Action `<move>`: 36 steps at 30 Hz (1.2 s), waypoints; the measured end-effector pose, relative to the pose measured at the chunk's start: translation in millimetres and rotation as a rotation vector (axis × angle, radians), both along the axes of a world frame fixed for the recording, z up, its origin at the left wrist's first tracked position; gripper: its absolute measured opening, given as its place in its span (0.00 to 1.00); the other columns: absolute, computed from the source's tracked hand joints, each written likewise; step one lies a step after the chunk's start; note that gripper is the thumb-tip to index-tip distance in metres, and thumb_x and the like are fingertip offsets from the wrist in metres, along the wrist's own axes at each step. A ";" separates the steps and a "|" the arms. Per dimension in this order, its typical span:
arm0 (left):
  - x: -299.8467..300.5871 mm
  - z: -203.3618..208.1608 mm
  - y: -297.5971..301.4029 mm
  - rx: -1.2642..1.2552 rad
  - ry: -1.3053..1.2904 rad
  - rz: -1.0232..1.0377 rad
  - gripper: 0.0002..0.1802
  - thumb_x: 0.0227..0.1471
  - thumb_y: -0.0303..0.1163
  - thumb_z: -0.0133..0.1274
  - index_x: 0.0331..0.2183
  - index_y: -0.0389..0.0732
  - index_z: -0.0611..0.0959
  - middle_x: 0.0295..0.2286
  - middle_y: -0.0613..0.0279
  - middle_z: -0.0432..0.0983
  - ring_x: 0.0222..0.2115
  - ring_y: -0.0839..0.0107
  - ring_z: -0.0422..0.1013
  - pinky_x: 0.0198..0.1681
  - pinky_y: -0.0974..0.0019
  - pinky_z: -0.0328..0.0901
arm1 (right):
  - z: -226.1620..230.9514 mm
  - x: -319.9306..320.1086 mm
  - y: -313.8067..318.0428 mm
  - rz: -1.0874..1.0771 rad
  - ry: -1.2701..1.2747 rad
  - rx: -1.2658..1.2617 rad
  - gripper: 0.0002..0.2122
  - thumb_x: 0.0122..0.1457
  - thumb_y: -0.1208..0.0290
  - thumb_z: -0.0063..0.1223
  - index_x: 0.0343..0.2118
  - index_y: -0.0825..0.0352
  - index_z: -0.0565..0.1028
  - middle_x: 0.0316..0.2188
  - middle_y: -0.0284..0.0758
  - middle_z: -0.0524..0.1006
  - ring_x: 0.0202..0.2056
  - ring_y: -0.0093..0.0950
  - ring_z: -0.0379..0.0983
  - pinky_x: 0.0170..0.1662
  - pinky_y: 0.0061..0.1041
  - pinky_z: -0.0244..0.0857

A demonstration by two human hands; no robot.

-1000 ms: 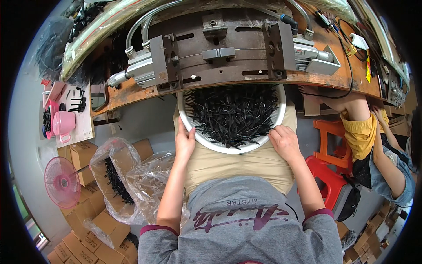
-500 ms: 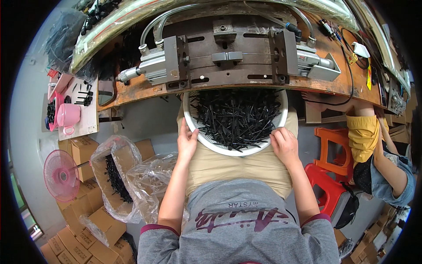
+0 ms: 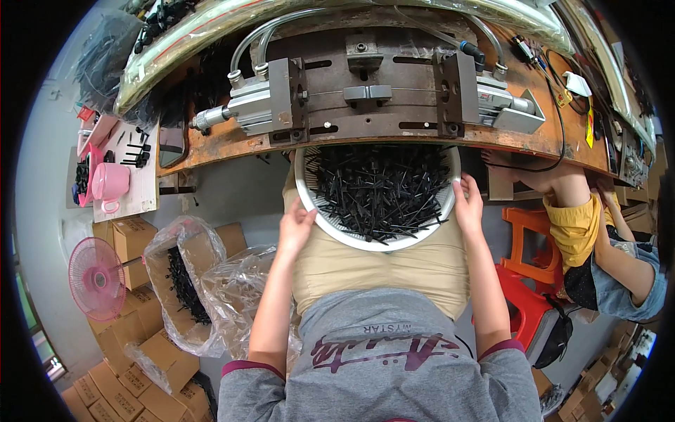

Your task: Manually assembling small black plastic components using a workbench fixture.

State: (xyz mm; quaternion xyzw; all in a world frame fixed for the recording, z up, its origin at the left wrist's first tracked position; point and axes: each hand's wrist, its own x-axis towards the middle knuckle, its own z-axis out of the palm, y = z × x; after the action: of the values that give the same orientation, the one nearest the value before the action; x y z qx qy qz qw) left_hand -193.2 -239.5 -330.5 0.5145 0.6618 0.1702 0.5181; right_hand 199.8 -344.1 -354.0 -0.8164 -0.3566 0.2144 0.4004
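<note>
A round white plastic basket (image 3: 382, 245) rests on my lap, its far side under the table edge. It is heaped with thin black plastic parts (image 3: 380, 190), sticks with wider ends. My left hand (image 3: 297, 229) is at the near left of the rim, its fingertips against the outside. My right hand (image 3: 468, 204) grips the right side of the rim, fingers up along the edge. The undersides of both hands are hidden. Just beyond the basket, a metal fixture (image 3: 365, 116) with a cylinder at each end is mounted on the table.
The wooden table (image 3: 211, 151) edge runs close above the basket. On the left are a lined carton (image 3: 186, 288) of black parts, a pink fan (image 3: 97, 279) and a pink cup (image 3: 111, 184). At right, a person in yellow shorts (image 3: 573, 228) sits near red and orange stools (image 3: 517, 299).
My right hand has moved from the near right of the rim up to its right side. The left hand has shifted slightly down along the rim. The basket stays nearly in place.
</note>
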 end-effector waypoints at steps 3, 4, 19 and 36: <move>17.0 2.0 0.6 0.031 0.141 -0.039 0.34 0.57 0.29 0.55 0.62 0.33 0.62 0.31 0.59 0.79 0.32 0.75 0.74 0.39 0.71 0.68 | -4.0 18.9 15.2 -0.007 0.077 -0.179 0.16 0.58 0.64 0.58 0.43 0.72 0.76 0.26 0.37 0.79 0.29 0.29 0.76 0.40 0.28 0.69; 15.7 -7.2 3.3 0.055 0.125 -0.009 0.34 0.58 0.30 0.54 0.62 0.33 0.62 0.32 0.57 0.79 0.33 0.74 0.75 0.40 0.71 0.68 | -4.3 22.4 14.2 0.043 0.080 -0.204 0.16 0.57 0.63 0.59 0.42 0.72 0.77 0.26 0.37 0.79 0.30 0.29 0.76 0.40 0.28 0.69; -11.5 -55.2 107.7 0.407 0.137 -0.104 0.19 0.60 0.34 0.50 0.51 0.38 0.76 0.38 0.46 0.80 0.38 0.56 0.77 0.43 0.62 0.69 | 17.3 6.3 -4.4 0.049 0.121 -0.116 0.12 0.57 0.66 0.57 0.40 0.67 0.75 0.29 0.37 0.78 0.31 0.26 0.73 0.38 0.27 0.67; -8.3 -25.6 36.1 0.208 0.191 -0.064 0.30 0.59 0.34 0.51 0.61 0.44 0.65 0.29 0.48 0.79 0.31 0.61 0.77 0.38 0.60 0.69 | 15.5 29.0 6.4 0.199 0.450 -0.247 0.12 0.63 0.64 0.52 0.34 0.71 0.77 0.26 0.32 0.77 0.30 0.19 0.68 0.38 0.20 0.63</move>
State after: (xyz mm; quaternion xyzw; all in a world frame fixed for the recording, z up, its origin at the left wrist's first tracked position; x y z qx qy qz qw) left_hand -201.4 -203.4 -356.1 0.5999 0.6703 0.1716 0.4017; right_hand 228.8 -337.7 -338.4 -0.7517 -0.3084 0.4705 0.3441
